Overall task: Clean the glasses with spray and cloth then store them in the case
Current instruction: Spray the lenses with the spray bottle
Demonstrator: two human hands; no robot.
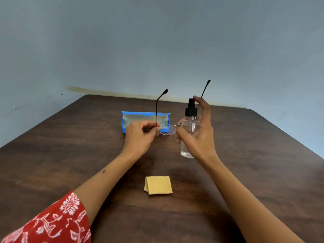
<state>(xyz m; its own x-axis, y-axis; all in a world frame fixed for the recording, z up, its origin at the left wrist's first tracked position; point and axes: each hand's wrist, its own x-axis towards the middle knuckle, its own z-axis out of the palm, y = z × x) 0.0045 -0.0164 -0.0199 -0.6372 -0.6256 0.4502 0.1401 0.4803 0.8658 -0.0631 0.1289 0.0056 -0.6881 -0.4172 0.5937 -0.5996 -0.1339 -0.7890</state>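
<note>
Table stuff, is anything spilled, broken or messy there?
Nothing stands out. The blue open glasses case sits on the dark wooden table, the folded yellow cloth lies flat, and the hands hold the thin-framed glasses and clear spray bottle in the air. No puddles show.

No readable text, label, brand, number or sign appears on anything in the head view.

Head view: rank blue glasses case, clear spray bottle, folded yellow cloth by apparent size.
1. Open blue glasses case, widest.
2. Clear spray bottle with black pump, held raised in the right hand, so nearness may inflate it.
3. Folded yellow cloth, smallest.
</note>
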